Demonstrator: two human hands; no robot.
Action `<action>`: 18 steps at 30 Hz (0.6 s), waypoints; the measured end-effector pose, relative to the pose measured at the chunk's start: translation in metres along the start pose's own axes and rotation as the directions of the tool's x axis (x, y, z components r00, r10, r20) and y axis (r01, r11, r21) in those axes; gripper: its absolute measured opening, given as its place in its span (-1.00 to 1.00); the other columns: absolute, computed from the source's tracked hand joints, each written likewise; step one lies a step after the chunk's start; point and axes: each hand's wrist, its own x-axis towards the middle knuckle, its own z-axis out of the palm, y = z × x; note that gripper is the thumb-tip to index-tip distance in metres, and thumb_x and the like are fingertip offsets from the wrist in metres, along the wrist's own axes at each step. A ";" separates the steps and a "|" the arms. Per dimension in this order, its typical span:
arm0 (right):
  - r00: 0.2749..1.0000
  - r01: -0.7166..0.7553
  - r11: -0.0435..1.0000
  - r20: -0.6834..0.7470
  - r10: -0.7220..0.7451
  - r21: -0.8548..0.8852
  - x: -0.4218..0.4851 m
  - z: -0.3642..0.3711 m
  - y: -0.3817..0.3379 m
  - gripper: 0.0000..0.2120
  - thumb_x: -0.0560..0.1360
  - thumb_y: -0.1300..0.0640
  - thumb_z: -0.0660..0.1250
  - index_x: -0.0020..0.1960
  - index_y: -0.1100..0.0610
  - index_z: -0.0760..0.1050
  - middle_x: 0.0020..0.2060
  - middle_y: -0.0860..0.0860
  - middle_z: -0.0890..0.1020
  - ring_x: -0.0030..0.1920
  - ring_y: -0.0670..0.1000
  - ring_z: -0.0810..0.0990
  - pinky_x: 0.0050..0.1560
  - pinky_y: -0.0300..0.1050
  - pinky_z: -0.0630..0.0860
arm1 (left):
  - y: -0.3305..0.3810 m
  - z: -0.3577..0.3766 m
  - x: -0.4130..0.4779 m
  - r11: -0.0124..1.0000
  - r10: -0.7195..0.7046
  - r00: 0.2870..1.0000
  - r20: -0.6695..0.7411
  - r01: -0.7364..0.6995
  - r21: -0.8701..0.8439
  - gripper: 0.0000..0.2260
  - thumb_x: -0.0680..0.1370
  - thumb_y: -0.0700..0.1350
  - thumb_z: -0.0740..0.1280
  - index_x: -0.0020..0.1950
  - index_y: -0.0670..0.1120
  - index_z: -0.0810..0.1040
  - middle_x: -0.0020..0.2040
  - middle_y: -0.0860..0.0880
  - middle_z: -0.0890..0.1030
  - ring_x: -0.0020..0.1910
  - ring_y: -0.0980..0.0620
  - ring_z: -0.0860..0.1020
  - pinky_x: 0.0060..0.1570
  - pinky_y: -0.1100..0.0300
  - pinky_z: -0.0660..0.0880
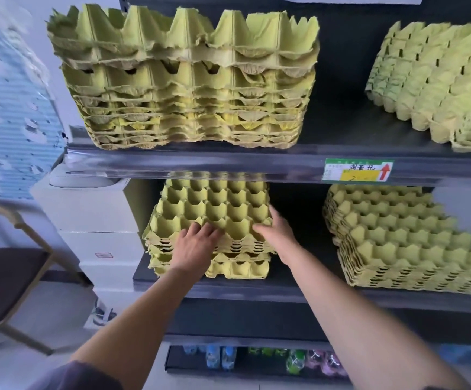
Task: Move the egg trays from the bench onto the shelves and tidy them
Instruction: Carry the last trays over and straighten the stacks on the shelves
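A stack of yellow-green egg trays (214, 209) sits on the left of the middle shelf (299, 291). My left hand (195, 246) lies on the stack's front edge, fingers spread over the top tray. My right hand (278, 233) presses against the stack's front right corner, fingers on the top tray. A second stack (403, 240) rests on the right of the same shelf. On the upper shelf (228, 161) stand a tall, ragged stack (189, 80) at left and a tilted stack (440, 80) at right.
A green and yellow price label (358, 170) hangs on the upper shelf's front rail. Bottles (259, 358) fill the lowest shelf. White boxes (93, 218) stand left of the shelving. A dark chair (9, 277) with a tan frame is at far left.
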 end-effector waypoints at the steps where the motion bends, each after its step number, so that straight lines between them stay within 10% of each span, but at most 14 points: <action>1: 1.000 0.006 0.997 0.004 -0.006 -0.083 0.002 0.004 0.006 -0.26 0.49 0.12 0.34 0.53 -0.09 0.01 0.40 0.08 0.35 0.31 0.12 0.43 0.25 0.09 0.46 | -0.001 0.005 0.001 1.000 0.010 1.000 0.014 -0.010 0.002 -0.54 0.52 -0.26 0.20 0.39 0.04 0.34 0.32 0.03 0.42 0.21 -0.10 0.40 0.07 0.08 0.39; 7: 0.997 0.068 0.982 -0.030 -0.074 -0.175 0.004 0.017 0.015 -0.34 0.54 0.34 0.19 0.53 -0.08 0.08 0.40 0.07 0.38 0.15 0.08 0.57 -0.03 -0.05 0.61 | -0.015 0.011 -0.005 0.997 0.069 0.996 0.062 -0.071 0.038 -0.57 0.25 -0.27 0.52 0.07 0.01 0.61 0.03 0.03 0.63 -0.14 -0.09 0.57 -0.25 0.11 0.51; 12: 0.998 -0.018 0.989 -0.060 0.009 -0.146 0.003 0.025 0.018 -0.37 0.56 0.26 0.18 0.54 -0.04 0.03 0.31 0.07 0.47 0.04 0.08 0.60 -0.09 -0.04 0.61 | -0.018 0.015 0.000 0.998 0.044 0.986 0.159 -0.037 -0.048 -0.54 0.55 -0.12 0.27 0.43 0.05 0.27 0.37 0.04 0.35 0.28 -0.08 0.36 0.21 0.08 0.36; 18: 0.975 -0.174 0.985 -0.143 0.171 -0.009 -0.010 0.027 0.021 -0.44 0.53 0.10 0.23 0.48 0.15 0.17 0.22 0.17 0.49 0.06 0.14 0.57 -0.04 0.00 0.57 | -0.022 0.011 -0.003 0.997 0.071 0.966 0.249 -0.069 -0.017 -0.44 0.53 0.01 0.29 0.47 0.08 0.13 0.41 0.03 0.25 0.31 -0.07 0.31 0.25 0.07 0.30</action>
